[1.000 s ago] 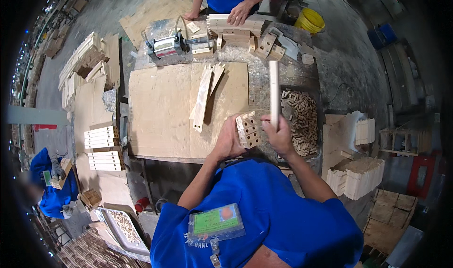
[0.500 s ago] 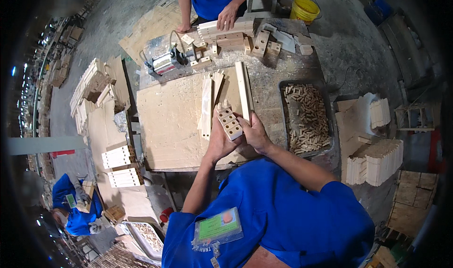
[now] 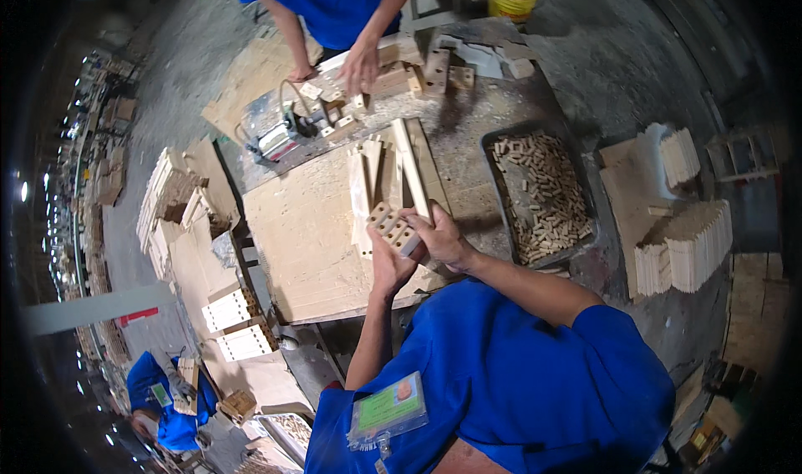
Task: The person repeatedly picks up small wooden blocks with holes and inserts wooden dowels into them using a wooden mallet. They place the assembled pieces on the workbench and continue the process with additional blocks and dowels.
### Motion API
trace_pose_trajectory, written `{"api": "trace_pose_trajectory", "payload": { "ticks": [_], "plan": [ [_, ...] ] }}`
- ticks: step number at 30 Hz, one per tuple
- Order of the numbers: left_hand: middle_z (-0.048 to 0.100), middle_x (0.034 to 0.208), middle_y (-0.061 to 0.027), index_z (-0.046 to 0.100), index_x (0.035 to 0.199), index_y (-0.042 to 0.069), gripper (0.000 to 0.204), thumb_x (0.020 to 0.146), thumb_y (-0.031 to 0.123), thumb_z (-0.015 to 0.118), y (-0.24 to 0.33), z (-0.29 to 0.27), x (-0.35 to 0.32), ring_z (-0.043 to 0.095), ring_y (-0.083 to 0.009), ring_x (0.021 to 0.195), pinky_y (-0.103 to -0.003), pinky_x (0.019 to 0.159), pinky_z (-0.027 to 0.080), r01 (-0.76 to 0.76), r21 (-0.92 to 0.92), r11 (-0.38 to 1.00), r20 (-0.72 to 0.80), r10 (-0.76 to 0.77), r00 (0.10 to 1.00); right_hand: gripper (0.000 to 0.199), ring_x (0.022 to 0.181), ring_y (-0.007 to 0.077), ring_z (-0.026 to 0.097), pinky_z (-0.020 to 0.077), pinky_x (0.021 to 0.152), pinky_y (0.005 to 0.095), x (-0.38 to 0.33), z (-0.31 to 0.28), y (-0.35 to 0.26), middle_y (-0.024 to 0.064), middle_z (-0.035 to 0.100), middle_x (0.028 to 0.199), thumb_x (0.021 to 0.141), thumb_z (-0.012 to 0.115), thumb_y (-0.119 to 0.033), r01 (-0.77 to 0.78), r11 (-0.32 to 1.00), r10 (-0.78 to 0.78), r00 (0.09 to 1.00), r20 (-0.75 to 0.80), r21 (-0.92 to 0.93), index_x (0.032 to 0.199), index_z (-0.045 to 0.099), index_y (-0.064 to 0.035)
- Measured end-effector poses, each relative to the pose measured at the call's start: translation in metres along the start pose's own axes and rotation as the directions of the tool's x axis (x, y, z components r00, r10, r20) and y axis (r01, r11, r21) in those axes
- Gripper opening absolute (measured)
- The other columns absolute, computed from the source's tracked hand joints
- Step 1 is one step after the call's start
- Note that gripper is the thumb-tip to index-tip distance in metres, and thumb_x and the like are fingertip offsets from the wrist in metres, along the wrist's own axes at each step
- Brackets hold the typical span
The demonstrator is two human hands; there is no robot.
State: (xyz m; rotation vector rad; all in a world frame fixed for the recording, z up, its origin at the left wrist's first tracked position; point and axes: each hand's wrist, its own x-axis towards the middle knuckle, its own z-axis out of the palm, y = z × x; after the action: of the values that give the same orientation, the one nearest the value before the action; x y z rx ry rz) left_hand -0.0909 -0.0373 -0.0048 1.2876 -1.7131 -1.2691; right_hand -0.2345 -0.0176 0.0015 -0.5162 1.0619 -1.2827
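Two bare hands meet over the near edge of a pale plywood work board (image 3: 309, 240), holding a small light wooden block drilled with rows of round holes (image 3: 394, 228). The left hand (image 3: 388, 267) cups the block from below, fingers curled around it. The right hand (image 3: 443, 238) closes on the block's far side, fingertips pressed against its top corner. The block sits tilted, above the board rather than resting on it.

Just beyond the hands, several long pale wooden slats (image 3: 386, 169) lie side by side, running away from the person. Open board surface stretches to the left of the hands, reaching the board's left edge. Close on the right, a dark rectangular tray filled with short wooden dowels (image 3: 539, 194) sits beside the right forearm. Farther right, stacks of flat wooden pieces (image 3: 697, 244) stand on the table's edge.

Across the table, another person in a blue shirt rests a hand (image 3: 361, 65) on scattered small wooden blocks (image 3: 434, 69).
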Motion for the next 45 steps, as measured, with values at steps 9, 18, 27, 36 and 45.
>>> {"api": "trace_pose_trajectory", "payload": {
  "ticks": [9,18,27,36,45],
  "plan": [
    [0.061,0.131,-0.0110,0.040,0.150,0.001,0.090,0.079,0.014,0.094,-0.027,0.001,-0.027,0.064,-0.0205,0.114,-0.035,0.098,0.055,0.045,0.004,0.999,0.020,-0.045,0.999,0.041,0.064,0.0241,0.070,0.0549,0.065,0.0451,-0.042,-0.155,-0.009,0.0108,0.071,0.067,0.098,0.078,-0.041,-0.059,0.633,-0.241,0.932,-0.269,-0.772,0.087,0.076,-0.0015],
    [0.061,0.123,-0.0094,0.055,0.136,0.005,0.072,0.077,0.020,0.094,-0.014,0.022,-0.027,0.064,-0.0224,0.107,-0.037,0.096,0.056,0.156,-0.213,0.964,0.126,-0.131,0.983,0.033,0.093,0.0389,0.075,0.0542,0.082,0.0508,-0.036,-0.287,0.007,0.0212,0.076,0.094,0.101,0.071,-0.031,-0.586,0.513,-0.226,0.612,-0.758,-0.627,0.104,0.076,0.0018],
    [0.063,0.120,-0.0121,0.055,0.138,0.003,0.076,0.073,0.017,0.093,0.016,0.035,-0.020,0.067,-0.0258,0.109,-0.037,0.098,0.055,-0.087,0.093,0.992,0.139,0.074,0.988,0.044,0.121,0.0407,0.070,0.0536,0.100,0.0528,-0.027,-0.301,0.010,0.0264,0.073,0.123,0.102,0.069,-0.030,-0.547,0.387,-0.385,0.636,-0.669,-0.742,0.134,0.068,0.0009],
    [0.066,0.122,-0.0160,0.057,0.137,0.003,0.075,0.073,0.018,0.093,0.013,0.035,-0.014,0.068,-0.0338,0.114,-0.041,0.099,0.055,-0.144,0.123,0.982,0.172,0.121,0.978,0.046,0.118,0.0427,0.071,0.0554,0.098,0.0523,-0.001,-0.275,-0.003,0.0266,0.076,0.119,0.099,0.072,-0.030,-0.632,0.527,-0.182,0.569,-0.802,-0.568,0.129,0.070,0.0051],
    [0.064,0.122,-0.0119,0.055,0.137,0.003,0.076,0.077,0.025,0.095,0.009,0.038,-0.003,0.068,-0.0255,0.111,-0.039,0.097,0.057,-0.224,0.157,0.962,0.212,0.188,0.959,0.041,0.094,0.0305,0.075,0.0579,0.082,0.0490,-0.005,-0.295,0.034,0.0197,0.076,0.101,0.104,0.068,-0.027,-0.486,0.591,-0.401,0.515,-0.757,-0.644,0.132,0.065,0.0026]
  ]
}}
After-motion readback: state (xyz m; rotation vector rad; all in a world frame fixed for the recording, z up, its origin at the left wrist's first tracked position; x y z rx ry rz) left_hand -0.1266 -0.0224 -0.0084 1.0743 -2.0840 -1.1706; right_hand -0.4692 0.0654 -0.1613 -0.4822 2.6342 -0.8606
